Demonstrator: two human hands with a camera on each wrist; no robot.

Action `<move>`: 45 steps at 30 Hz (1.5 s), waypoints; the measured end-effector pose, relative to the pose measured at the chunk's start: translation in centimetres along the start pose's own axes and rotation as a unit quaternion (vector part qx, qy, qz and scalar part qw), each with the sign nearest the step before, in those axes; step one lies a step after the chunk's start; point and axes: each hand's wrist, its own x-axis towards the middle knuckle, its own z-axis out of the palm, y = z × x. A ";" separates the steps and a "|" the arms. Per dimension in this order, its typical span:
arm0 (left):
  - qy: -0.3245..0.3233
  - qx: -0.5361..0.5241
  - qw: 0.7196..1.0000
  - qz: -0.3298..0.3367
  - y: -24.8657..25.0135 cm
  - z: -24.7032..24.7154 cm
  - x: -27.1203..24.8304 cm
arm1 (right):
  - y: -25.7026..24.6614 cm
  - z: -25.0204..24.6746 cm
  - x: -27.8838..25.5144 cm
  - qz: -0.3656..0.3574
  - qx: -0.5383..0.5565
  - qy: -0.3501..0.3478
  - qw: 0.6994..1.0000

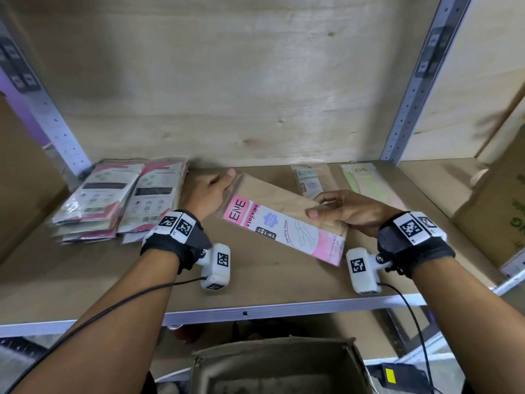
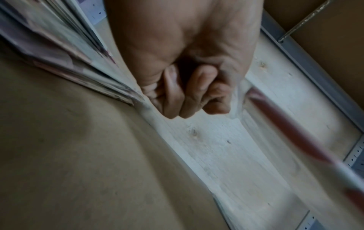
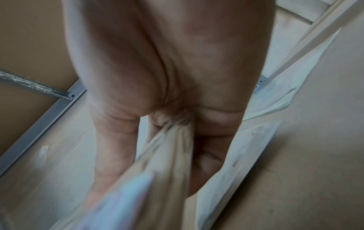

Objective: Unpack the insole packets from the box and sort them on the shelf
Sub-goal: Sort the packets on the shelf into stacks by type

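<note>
A pink and tan packet (image 1: 284,226) marked ENE STOCKING hangs slantwise just above the brown shelf board (image 1: 255,282), held by both hands. My left hand (image 1: 227,180) pinches its clear far-left end, thumb on top. My right hand (image 1: 318,206) grips its right long edge, thumb across the tan part. In the left wrist view the curled fingers (image 2: 189,96) sit beside the packet's blurred edge (image 2: 285,129). The right wrist view shows the packet (image 3: 157,179) between thumb and fingers (image 3: 208,157). An open cardboard box (image 1: 272,365) stands below the shelf's front edge.
Two stacks of pink and white packets (image 1: 119,200) lie at the shelf's left. A teal packet (image 1: 309,180) and a green one (image 1: 366,180) lie at the back right. A large carton (image 1: 500,211) stands at the far right, metal uprights (image 1: 412,89) at both sides.
</note>
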 end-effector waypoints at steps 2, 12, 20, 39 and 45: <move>-0.002 -0.003 1.000 -0.017 0.3 -0.2 -0.2 | 0.0 -0.2 0.0 -0.011 0.008 0.003 1.000; -0.036 -0.091 0.993 -0.067 1.4 0.1 -1.1 | 0.1 -0.8 -0.5 -0.032 0.009 0.010 0.999; -0.054 -0.174 0.978 -0.097 1.3 0.1 -1.3 | -0.4 0.0 -0.9 -0.026 0.012 0.029 0.999; -0.244 -0.170 0.947 -0.125 0.9 2.0 -3.2 | -2.7 7.1 1.8 -0.001 0.207 0.138 0.969; -0.215 -0.112 0.961 -0.136 0.5 1.7 -3.1 | -2.6 6.8 2.0 0.065 0.071 0.143 0.985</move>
